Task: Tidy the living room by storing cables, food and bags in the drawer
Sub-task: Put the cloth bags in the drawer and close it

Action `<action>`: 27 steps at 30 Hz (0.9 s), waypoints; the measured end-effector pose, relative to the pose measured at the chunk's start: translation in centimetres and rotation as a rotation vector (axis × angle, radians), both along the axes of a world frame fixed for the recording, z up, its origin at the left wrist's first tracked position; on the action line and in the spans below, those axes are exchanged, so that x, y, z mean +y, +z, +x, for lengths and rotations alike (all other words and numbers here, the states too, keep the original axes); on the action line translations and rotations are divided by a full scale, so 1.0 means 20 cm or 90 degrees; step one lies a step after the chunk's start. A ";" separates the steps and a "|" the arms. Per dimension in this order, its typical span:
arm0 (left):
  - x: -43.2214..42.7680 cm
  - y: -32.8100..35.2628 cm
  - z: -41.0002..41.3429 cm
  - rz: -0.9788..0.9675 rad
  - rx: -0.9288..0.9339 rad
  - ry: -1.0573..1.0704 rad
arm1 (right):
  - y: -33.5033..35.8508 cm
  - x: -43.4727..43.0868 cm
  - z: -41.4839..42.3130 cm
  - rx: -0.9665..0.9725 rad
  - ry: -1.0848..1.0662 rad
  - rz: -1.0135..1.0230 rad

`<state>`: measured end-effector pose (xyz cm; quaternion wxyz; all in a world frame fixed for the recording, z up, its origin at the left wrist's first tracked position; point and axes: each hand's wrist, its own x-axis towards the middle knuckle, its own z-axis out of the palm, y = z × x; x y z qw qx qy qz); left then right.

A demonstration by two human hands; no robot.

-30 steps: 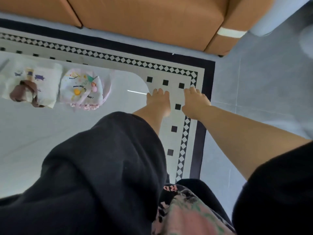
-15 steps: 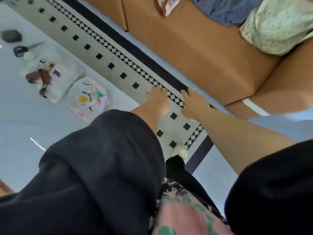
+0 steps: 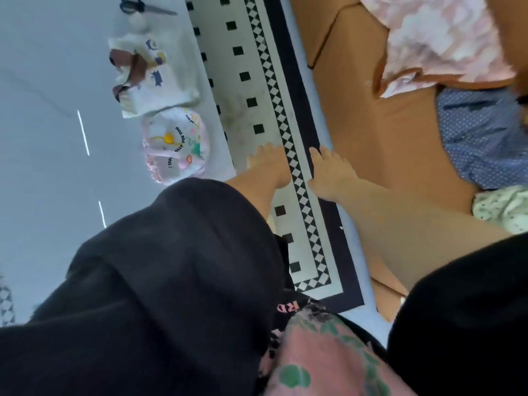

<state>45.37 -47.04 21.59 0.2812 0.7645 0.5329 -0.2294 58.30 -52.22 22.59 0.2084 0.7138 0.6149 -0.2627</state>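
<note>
Your left hand [image 3: 267,167] and right hand [image 3: 333,174] stretch over the rug [image 3: 237,110], fingers straight, holding nothing. A white bag [image 3: 160,81] and pink pouch [image 3: 174,147] lie beside its border.

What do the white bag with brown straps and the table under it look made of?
The white bag looks like soft matte cloth, perhaps canvas: it creases and slumps. The table looks hard and glossy, maybe glass or lacquer: it mirrors light strips.

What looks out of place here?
Crumpled clothes lie heaped on the sofa; a white bag with brown straps, a round pink-trimmed bag and scissors sit loose on the white table.
</note>
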 end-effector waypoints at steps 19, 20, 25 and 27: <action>0.92 -0.04 0.22 -0.109 0.036 0.438 | -0.04 1.40 0.29 0.030 0.416 -0.036; 0.97 -0.04 0.26 -0.113 0.023 0.480 | -0.04 1.48 0.29 0.035 0.456 -0.030; 1.21 -0.03 0.39 -0.098 0.005 0.574 | -0.04 1.87 0.32 0.023 0.590 -0.039; 1.29 -0.04 0.36 -0.084 0.007 0.591 | -0.05 1.98 0.28 0.008 0.635 -0.058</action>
